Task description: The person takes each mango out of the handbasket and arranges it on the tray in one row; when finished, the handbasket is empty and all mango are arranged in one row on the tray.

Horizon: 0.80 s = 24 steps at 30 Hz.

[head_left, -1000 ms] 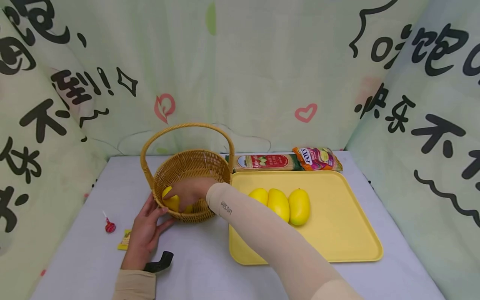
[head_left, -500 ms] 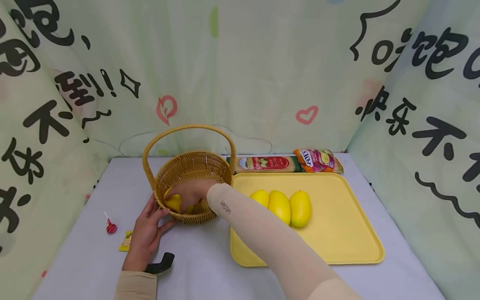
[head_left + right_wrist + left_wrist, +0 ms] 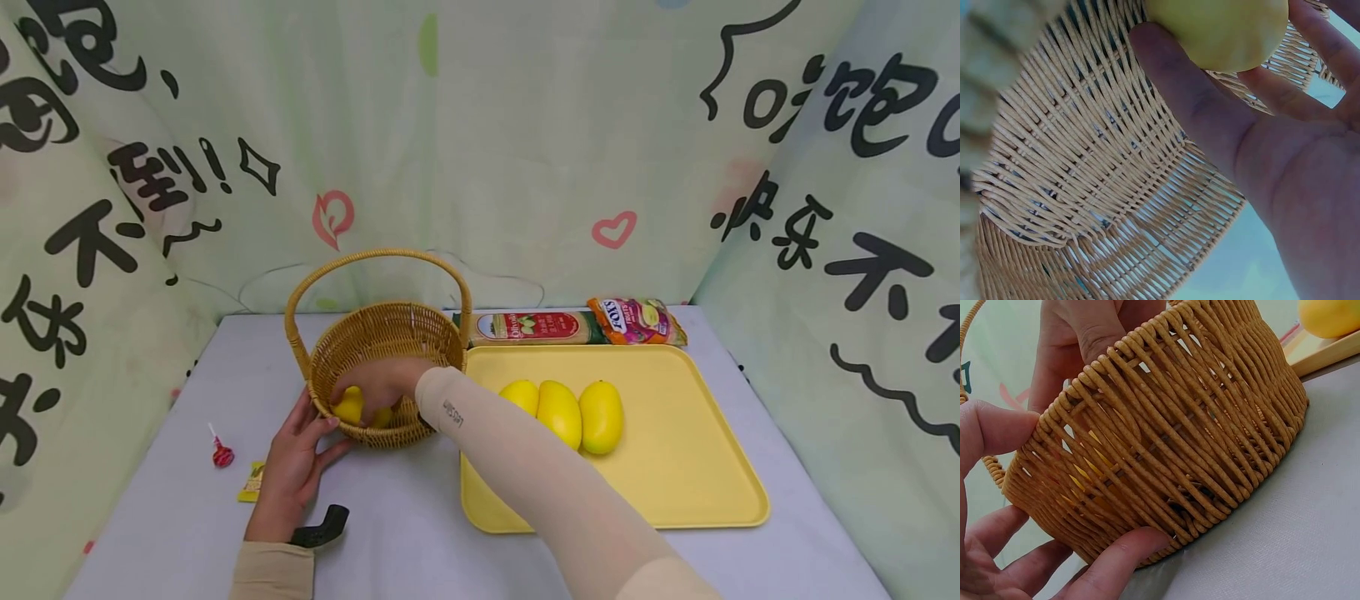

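A wicker basket [image 3: 386, 329] with a tall handle stands on the left half of the table, tilted towards me in the head view. My left hand [image 3: 291, 458] holds its near left side, with the thumb at the rim and the fingers against the outer wall. Inside the basket my right hand [image 3: 382, 385] grips a yellow mango [image 3: 1225, 31] between thumb and fingers. More yellow shows beneath that hand, partly hidden. Several yellow mangoes [image 3: 558, 414] lie side by side on a yellow tray [image 3: 675, 479], partly behind my right forearm.
A long green-and-red package [image 3: 532, 324] and a colourful snack bag [image 3: 637, 322] lie behind the tray. A red lollipop [image 3: 222, 454] and a small yellow packet [image 3: 251, 483] sit left of my left hand. Printed curtains enclose the table's back and sides.
My right hand and the mango in it have shifted very slightly to the right within the basket. The left hand keeps its hold; the head view has moved a little.
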Each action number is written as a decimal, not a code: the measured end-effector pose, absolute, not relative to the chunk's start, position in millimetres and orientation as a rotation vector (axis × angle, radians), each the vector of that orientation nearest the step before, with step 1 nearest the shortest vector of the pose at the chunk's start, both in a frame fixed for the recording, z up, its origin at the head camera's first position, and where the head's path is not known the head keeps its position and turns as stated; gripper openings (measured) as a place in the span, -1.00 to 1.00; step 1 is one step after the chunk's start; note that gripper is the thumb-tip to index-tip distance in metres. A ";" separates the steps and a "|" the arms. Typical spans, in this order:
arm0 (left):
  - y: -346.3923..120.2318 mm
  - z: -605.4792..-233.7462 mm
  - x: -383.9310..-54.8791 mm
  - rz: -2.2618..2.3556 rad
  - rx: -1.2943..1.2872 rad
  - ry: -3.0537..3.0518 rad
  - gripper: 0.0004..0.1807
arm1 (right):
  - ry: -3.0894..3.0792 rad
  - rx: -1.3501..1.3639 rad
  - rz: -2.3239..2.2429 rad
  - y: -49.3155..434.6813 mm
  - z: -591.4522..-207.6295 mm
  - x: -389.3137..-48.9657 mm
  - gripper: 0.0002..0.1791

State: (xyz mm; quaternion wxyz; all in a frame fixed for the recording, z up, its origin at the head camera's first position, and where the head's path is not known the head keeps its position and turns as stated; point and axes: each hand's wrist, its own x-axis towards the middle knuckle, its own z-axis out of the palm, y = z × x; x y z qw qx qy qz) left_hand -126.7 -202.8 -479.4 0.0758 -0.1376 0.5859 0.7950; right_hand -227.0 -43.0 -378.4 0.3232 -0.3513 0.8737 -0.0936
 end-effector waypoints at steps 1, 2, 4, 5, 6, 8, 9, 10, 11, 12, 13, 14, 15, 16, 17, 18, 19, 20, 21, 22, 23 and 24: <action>-202.8 -479.5 -126.7 2.384 -0.413 1.759 -0.13 | 2.289 -0.922 -0.251 -42.6 -378.3 -226.9 -0.35; -202.7 -479.4 -126.6 2.384 -0.414 1.759 -0.13 | 2.286 -0.919 -0.260 -42.2 -378.6 -227.0 -0.36; -202.6 -479.4 -126.5 2.386 -0.414 1.758 -0.13 | 2.279 -0.916 -0.279 -40.8 -378.5 -226.7 -0.38; -202.6 -479.3 -126.4 2.386 -0.412 1.757 -0.13 | 2.278 -0.917 -0.287 -40.1 -378.7 -226.7 -0.39; -202.5 -479.2 -126.3 2.386 -0.411 1.758 -0.13 | 2.273 -0.919 -0.297 -39.4 -378.7 -226.8 -0.40; -202.4 -478.9 -126.1 2.387 -0.410 1.756 -0.14 | 2.268 -0.929 -0.309 -38.3 -378.9 -227.5 -0.42; -202.4 -478.8 -126.1 2.386 -0.411 1.756 -0.14 | 2.263 -0.933 -0.316 -37.6 -378.8 -228.0 -0.43; -202.4 -478.8 -126.1 2.385 -0.411 1.758 -0.14 | 2.257 -0.936 -0.321 -37.1 -379.1 -228.6 -0.43; -202.5 -478.8 -126.0 2.385 -0.413 1.758 -0.14 | 2.251 -0.938 -0.329 -36.5 -379.1 -229.1 -0.44; -202.5 -478.8 -126.0 2.385 -0.414 1.759 -0.14 | 2.246 -0.942 -0.336 -36.0 -379.2 -229.8 -0.45; -202.5 -478.8 -126.0 2.384 -0.415 1.761 -0.14 | 2.240 -0.943 -0.340 -35.5 -379.5 -230.6 -0.45; -202.5 -478.8 -126.0 2.383 -0.416 1.762 -0.14 | 2.234 -0.941 -0.347 -34.8 -379.6 -231.2 -0.45; -202.4 -478.7 -126.0 2.382 -0.417 1.763 -0.14 | 2.232 -0.946 -0.350 -34.0 -379.9 -231.8 -0.46; -202.3 -478.6 -125.9 2.381 -0.418 1.765 -0.14 | 2.229 -0.948 -0.353 -33.2 -380.1 -232.3 -0.46; -202.2 -478.5 -125.8 2.382 -0.419 1.764 -0.14 | 2.225 -0.946 -0.362 -32.4 -380.4 -232.7 -0.46; -202.1 -478.4 -125.8 2.381 -0.420 1.764 -0.14 | 2.221 -0.943 -0.371 -31.5 -380.6 -233.2 -0.46; -202.1 -478.4 -125.9 2.381 -0.421 1.764 -0.14 | 2.219 -0.946 -0.376 -30.5 -380.7 -233.4 -0.46; -202.1 -478.4 -126.0 2.382 -0.422 1.762 -0.14 | 2.217 -0.948 -0.383 -29.5 -380.8 -233.7 -0.46; -202.1 -478.4 -126.0 2.382 -0.423 1.762 -0.14 | 2.218 -0.959 -0.385 -28.6 -380.7 -234.1 -0.46; -202.1 -478.3 -126.0 2.383 -0.423 1.761 -0.14 | 2.219 -0.967 -0.388 -27.7 -380.8 -234.4 -0.46; -202.1 -478.3 -126.1 2.384 -0.422 1.760 -0.14 | 2.220 -0.972 -0.392 -26.8 -380.7 -234.8 -0.47; -202.2 -478.3 -126.0 2.384 -0.423 1.760 -0.14 | 2.213 -0.963 -0.405 -25.8 -380.6 -234.9 -0.47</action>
